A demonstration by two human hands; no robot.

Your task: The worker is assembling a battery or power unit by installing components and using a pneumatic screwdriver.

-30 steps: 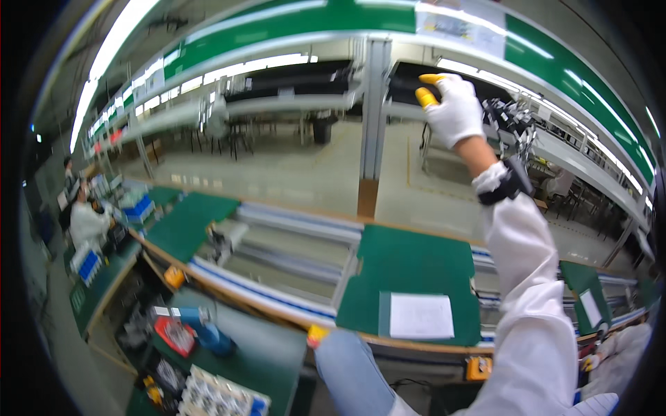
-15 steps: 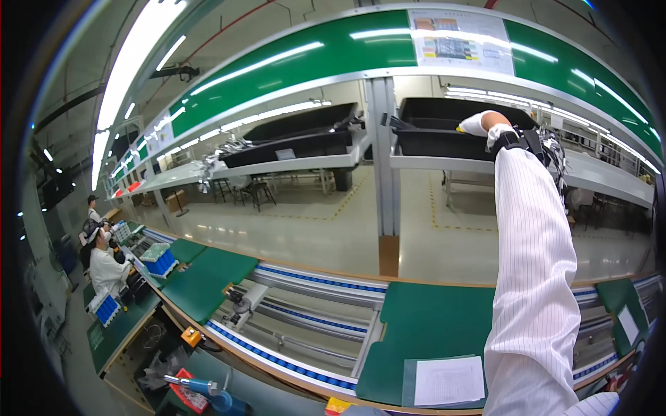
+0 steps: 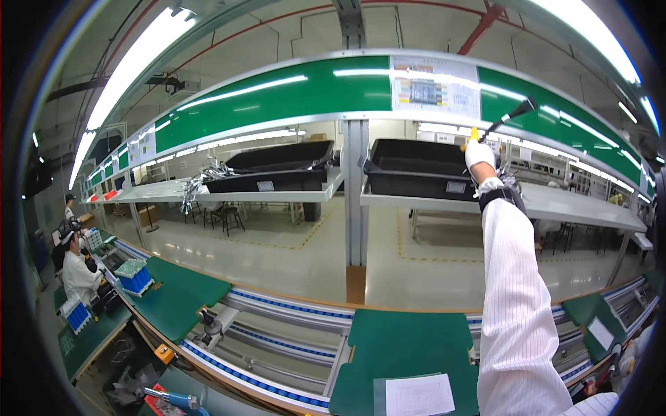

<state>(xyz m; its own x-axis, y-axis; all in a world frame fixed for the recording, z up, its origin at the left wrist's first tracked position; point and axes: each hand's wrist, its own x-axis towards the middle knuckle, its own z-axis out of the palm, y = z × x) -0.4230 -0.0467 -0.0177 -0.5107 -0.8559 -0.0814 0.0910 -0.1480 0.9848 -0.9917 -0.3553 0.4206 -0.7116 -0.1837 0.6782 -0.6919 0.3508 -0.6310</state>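
My right hand (image 3: 479, 154), in a white glove with yellow fingertips, is raised at the far end of my outstretched arm. Its fingers are closed on a short black cable (image 3: 520, 109). The cable's thicker, flared black end sticks up to the right, in front of the green panel. Below and left of the hand is a black bin (image 3: 416, 182) on the raised shelf. A bundle of silvery and dark leads (image 3: 510, 182) lies beside that bin, partly behind my wrist. My left hand is out of view.
A second black bin (image 3: 277, 182) stands left of the post (image 3: 356, 208), with silvery leads (image 3: 198, 182) beside it. Below run roller conveyors (image 3: 291, 312) and green boards (image 3: 409, 347), one bearing papers (image 3: 420, 395). A co-worker (image 3: 78, 274) sits far left near a blue crate (image 3: 133, 277).
My right hand has come up from over the right bin and now holds a black cable above it. The view has shifted, so the shelf and bins sit lower and further left.
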